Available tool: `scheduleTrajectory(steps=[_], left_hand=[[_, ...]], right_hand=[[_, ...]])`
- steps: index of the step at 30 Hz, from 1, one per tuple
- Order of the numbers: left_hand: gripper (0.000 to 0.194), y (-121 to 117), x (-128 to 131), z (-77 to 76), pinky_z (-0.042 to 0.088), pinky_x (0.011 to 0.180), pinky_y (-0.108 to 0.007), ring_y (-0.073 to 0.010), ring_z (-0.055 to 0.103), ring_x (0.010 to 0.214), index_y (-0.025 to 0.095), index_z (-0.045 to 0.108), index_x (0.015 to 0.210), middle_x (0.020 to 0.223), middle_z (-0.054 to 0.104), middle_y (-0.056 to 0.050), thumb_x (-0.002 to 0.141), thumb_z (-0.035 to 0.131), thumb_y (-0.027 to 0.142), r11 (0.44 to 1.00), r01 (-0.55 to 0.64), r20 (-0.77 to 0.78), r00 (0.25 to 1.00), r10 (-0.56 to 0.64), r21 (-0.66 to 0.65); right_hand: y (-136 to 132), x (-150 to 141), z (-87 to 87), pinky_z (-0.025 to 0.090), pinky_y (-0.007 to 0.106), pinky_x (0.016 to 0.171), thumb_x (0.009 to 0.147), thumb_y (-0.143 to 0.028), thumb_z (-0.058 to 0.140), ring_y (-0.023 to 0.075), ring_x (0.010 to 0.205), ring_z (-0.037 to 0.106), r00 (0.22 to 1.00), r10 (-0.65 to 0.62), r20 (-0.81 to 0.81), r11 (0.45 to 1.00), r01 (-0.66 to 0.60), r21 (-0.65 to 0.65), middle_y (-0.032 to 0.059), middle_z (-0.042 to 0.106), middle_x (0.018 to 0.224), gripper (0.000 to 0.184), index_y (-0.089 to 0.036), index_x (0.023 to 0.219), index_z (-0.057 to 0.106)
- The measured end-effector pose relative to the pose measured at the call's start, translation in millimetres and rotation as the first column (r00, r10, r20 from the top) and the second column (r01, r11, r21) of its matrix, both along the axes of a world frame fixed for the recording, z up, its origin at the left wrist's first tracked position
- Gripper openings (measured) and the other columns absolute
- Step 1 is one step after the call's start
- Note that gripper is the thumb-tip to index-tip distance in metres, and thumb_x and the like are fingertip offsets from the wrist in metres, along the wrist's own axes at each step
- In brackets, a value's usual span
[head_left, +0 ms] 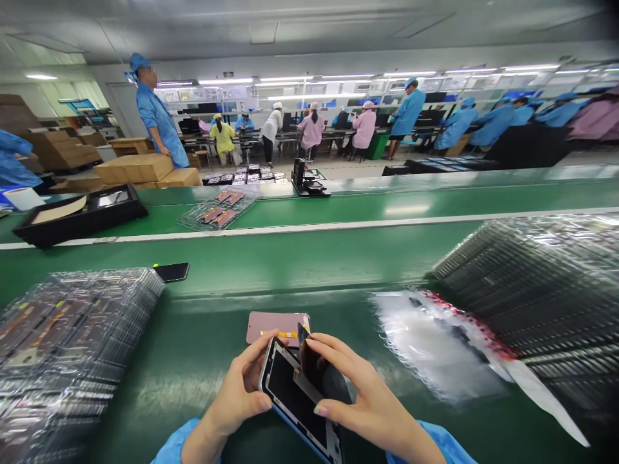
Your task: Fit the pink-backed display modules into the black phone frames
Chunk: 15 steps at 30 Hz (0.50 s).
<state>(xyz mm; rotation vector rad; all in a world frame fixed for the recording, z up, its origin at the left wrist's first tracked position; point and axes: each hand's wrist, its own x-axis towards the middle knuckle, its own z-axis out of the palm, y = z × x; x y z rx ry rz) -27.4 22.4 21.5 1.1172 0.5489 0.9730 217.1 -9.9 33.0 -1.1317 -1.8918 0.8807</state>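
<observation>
My left hand [244, 380] is closed around the upper left edge of a phone frame [302, 403], black inside with a pale rim and a blue side. The frame tilts toward me over the green bench. In my right hand [355, 393], a dark glossy thin sheet [312, 364] is pinched between fingers and thumb. It stands at an angle above the frame's open face; whether its lower edge touches the frame I cannot tell. Just beyond my hands lies a pinkish phone screen panel [271, 322], back up, with a yellow flex strip.
Stacked clear trays [82, 322] holding screen panels stand left; another tall tray stack [541, 277] stands right. Beside it lie clear plastic bags [435, 348] with red edges. A dark phone [171, 272] lies back left. Beyond the belt [290, 251], people in coveralls work.
</observation>
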Motion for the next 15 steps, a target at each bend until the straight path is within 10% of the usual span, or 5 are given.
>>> scheduleTrajectory(steps=[15], left_hand=[[0.086,-2.2,6.6,4.7,0.045,0.106,-0.043,-0.0366,0.054,0.129,0.026,0.057,0.136,0.136,0.062,-0.015,0.061,0.085,0.055,0.997,-0.067,0.0,0.998,0.067,-0.023]], right_hand=[[-5.7,-1.6,-2.9,0.045,0.048,0.107,0.08,-0.061,0.071,0.0342,0.131,0.051,0.998,0.035,0.059,0.999,-0.034,-0.021,0.0168,0.051,0.145,0.072,-0.024,0.14,0.055]])
